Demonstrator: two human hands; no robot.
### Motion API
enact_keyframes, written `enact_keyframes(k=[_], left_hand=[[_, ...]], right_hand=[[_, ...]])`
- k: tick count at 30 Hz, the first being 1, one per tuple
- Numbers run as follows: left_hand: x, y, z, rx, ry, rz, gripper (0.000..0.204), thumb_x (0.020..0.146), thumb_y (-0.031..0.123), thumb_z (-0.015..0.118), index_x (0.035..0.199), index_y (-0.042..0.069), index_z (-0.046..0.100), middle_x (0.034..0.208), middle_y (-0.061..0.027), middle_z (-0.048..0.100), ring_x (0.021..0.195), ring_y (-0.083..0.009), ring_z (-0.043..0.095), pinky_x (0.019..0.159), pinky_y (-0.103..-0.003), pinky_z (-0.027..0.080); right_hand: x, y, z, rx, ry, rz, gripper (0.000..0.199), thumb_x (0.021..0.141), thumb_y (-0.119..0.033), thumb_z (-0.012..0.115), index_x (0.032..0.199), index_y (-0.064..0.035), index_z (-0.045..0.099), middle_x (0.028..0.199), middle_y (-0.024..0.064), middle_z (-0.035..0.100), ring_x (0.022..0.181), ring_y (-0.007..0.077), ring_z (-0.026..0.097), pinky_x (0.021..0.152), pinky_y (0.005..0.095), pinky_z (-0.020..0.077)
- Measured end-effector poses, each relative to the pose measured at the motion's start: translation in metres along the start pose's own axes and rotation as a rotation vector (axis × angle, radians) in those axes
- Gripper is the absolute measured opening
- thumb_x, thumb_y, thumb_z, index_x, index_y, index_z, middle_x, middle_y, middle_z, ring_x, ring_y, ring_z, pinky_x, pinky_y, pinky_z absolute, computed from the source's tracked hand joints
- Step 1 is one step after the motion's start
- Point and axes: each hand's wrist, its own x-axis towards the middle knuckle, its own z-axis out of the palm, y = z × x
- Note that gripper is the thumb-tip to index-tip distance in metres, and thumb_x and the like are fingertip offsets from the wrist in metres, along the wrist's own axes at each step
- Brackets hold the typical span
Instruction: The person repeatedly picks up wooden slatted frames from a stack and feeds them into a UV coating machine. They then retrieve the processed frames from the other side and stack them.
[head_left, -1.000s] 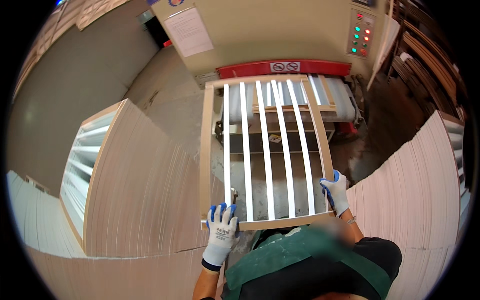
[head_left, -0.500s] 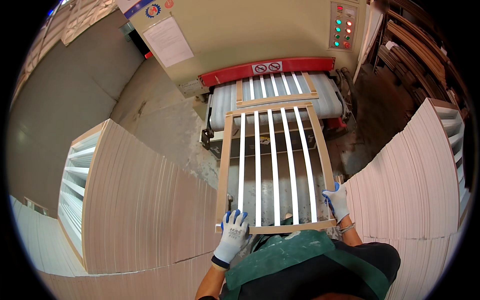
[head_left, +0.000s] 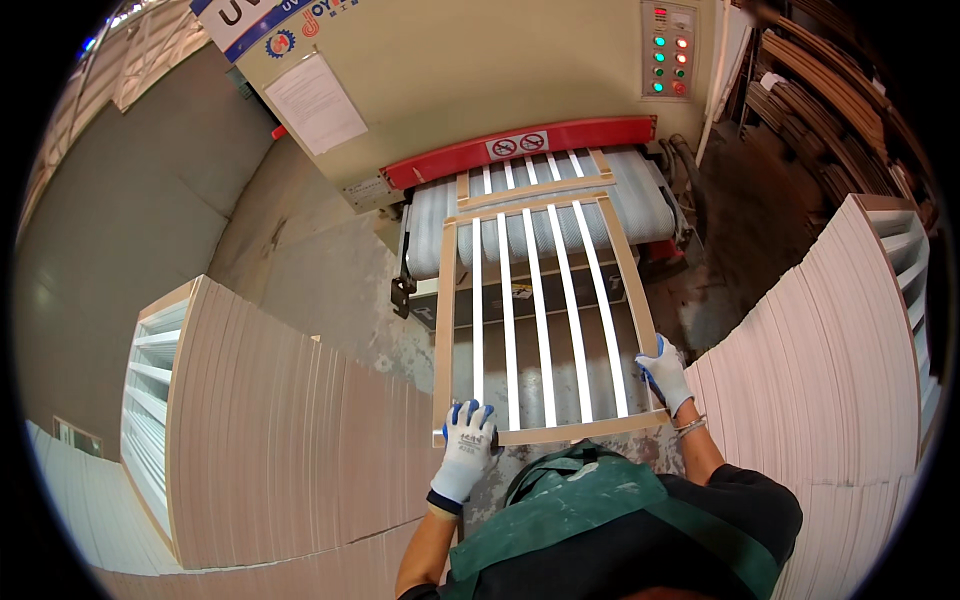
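Note:
A slatted panel frame (head_left: pixel 444 330), tan at the edges with several white slats, stretches from my body to the machine's conveyor belt (head_left: pixel 425 235). My left hand (head_left: pixel 466 450), in a white and blue work glove, is closed over its near left corner. On the right side rail, close to the near corner, my gloved right hand (head_left: pixel 664 375) grips with the thumb inside. The panel's far end lies over the belt. Just beyond it, a second slatted frame (head_left: pixel 540 187) rests on the belt, its far part hidden beneath the red guard bar (head_left: pixel 520 148).
A large beige machine (head_left: pixel 480 70) stands ahead, with a lit button panel (head_left: pixel 670 55) at its right. Tall stacks of slatted panels flank me, one on the left (head_left: pixel 270 440) and one on the right (head_left: pixel 810 350). Brown boards (head_left: pixel 830 110) fill a rack at far right.
The held panel has moved forward, its far end now farther over the belt. The second frame has slid deeper under the red bar. Both hands have gone forward with the panel.

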Motion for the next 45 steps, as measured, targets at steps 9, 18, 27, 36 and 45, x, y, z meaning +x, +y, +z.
enact_keyframes(k=[9,18,27,36,45], left_hand=[[0.036,-0.016,0.005,-0.040,0.068,-0.014,0.044,0.074,0.031,0.081,0.109,0.006,0.069,0.140,-0.0114,0.056,0.140,-0.0362,0.041,0.118,-0.057,0.026],[0.065,-0.022,0.013,-0.017,0.108,-0.036,0.046,0.082,0.035,0.078,0.117,0.006,0.067,0.143,-0.0158,0.052,0.139,-0.0403,0.040,0.117,-0.059,0.027],[0.020,-0.032,-0.068,0.056,0.284,-0.225,0.050,0.087,0.034,0.073,0.127,0.006,0.064,0.142,-0.0170,0.053,0.136,-0.0422,0.042,0.117,-0.060,0.027],[-0.145,-0.081,-0.245,0.897,0.567,-0.999,0.057,0.095,0.039,0.066,0.144,0.011,0.054,0.154,-0.0158,0.046,0.148,-0.0376,0.035,0.122,-0.058,0.022],[-0.244,-0.100,-0.336,0.735,0.342,-1.370,0.061,0.090,0.048,0.071,0.136,0.010,0.060,0.130,-0.0121,0.059,0.126,-0.0318,0.052,0.111,-0.050,0.036]], right_hand=[[-0.015,-0.003,-0.002,-0.338,0.014,-0.229,0.092,0.087,-0.024,0.074,0.162,-0.0097,0.022,0.138,0.0278,0.057,0.116,0.0427,0.063,0.098,0.0501,0.0508],[0.031,-0.016,0.010,-0.603,-0.123,-0.133,0.076,0.099,-0.028,0.056,0.164,-0.0107,0.021,0.121,0.0292,0.062,0.107,0.0440,0.065,0.094,0.0512,0.0524],[0.089,0.010,0.030,-0.694,-0.052,-0.239,0.074,0.098,-0.030,0.055,0.161,-0.0056,0.025,0.109,0.0298,0.067,0.095,0.0438,0.068,0.087,0.0506,0.0545],[0.152,0.018,0.043,-0.668,-0.036,-0.382,0.079,0.095,-0.021,0.062,0.160,0.0017,0.022,0.105,0.0285,0.069,0.097,0.0418,0.068,0.091,0.0483,0.0527],[0.213,0.007,0.050,-0.588,-0.096,-0.299,0.078,0.091,-0.015,0.065,0.158,-0.0008,0.029,0.128,0.0323,0.063,0.117,0.0457,0.061,0.103,0.0488,0.0480]])
